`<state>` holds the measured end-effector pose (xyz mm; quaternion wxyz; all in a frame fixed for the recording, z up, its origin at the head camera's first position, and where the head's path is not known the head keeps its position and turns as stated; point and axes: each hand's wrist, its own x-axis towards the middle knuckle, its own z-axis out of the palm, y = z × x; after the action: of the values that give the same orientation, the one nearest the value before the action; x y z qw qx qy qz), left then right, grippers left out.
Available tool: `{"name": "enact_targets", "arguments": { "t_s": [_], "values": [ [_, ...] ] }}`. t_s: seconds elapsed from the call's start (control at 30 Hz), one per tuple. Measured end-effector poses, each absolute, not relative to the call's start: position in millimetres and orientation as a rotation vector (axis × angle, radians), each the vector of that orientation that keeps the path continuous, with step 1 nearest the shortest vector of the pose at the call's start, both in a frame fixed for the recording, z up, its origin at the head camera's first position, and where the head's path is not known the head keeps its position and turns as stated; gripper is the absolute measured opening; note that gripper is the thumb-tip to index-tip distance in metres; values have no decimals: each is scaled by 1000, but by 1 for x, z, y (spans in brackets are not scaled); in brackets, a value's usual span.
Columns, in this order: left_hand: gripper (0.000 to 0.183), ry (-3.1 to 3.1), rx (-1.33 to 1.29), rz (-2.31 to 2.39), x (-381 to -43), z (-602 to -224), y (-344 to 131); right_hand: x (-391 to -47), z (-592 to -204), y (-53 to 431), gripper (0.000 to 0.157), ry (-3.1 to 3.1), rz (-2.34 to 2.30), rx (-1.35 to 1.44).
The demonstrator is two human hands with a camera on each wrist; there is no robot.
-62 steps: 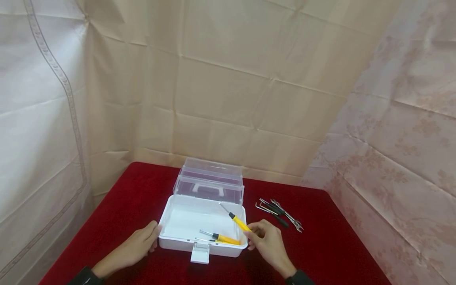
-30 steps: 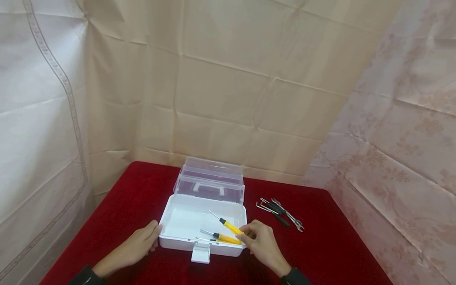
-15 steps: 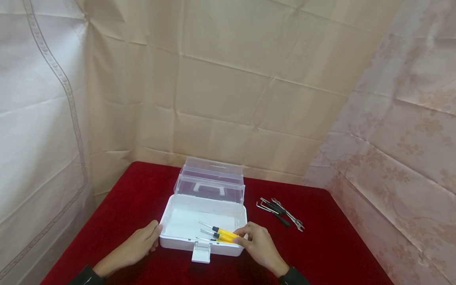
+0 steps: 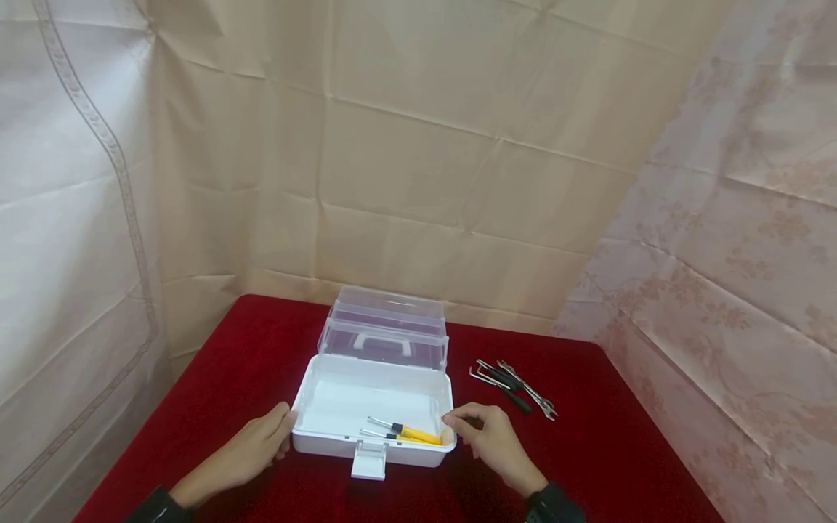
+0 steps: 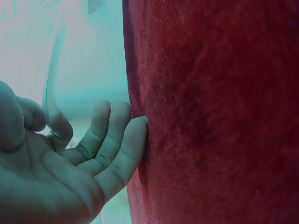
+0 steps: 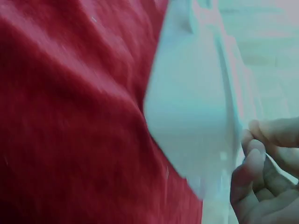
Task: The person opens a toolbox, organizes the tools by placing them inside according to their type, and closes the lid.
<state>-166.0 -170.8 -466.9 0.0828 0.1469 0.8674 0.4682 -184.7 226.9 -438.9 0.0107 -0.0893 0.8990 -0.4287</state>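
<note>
Gripping lightly, with the left hand [image 4: 258, 443], the left rim of a rectangular white plastic box [image 4: 333, 446], with loosely bent fingers against its outer wall. Just at the right rim with the right hand [image 4: 489, 439], half curled, with thumb tip against forefinger tip, holding nothing visible. Inside, by the front right corner, at least 2 yellow-handled metal screwdrivers [image 4: 421, 435]. In front, a square white latch [image 4: 369, 465]; behind, a raised translucent tiered plastic lid [image 4: 336, 338]. Farther right, on red plush cloth [image 4: 601, 443], silver wrenches [image 4: 540, 402], bent metal rods [image 4: 482, 377] and black-handled tools [image 4: 520, 402].
</note>
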Motion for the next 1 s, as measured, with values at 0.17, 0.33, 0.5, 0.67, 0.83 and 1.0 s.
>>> {"name": "enact_targets", "arguments": {
  "t_s": [0.17,0.33,0.5,0.67,0.83,1.0],
  "values": [
    [32,2586,417,1394,-165,-466,-171,-206,-438,269,29,2876,-1308,34],
    [28,2580,428,1398,-165,-465,-172,-229,-447,330,36,3010,-1065,182],
    [28,2589,431,1381,-167,-466,-172,-241,-460,374,51,3121,-730,212],
    [33,2594,431,1382,-167,-465,-172,-245,-471,389,35,3215,-601,173],
    [30,2581,436,1393,-167,-465,-171,-248,-474,394,22,3312,-589,158],
    [27,2558,432,1410,-166,-466,-172,-252,-477,399,18,3312,-602,170]
  ]
}}
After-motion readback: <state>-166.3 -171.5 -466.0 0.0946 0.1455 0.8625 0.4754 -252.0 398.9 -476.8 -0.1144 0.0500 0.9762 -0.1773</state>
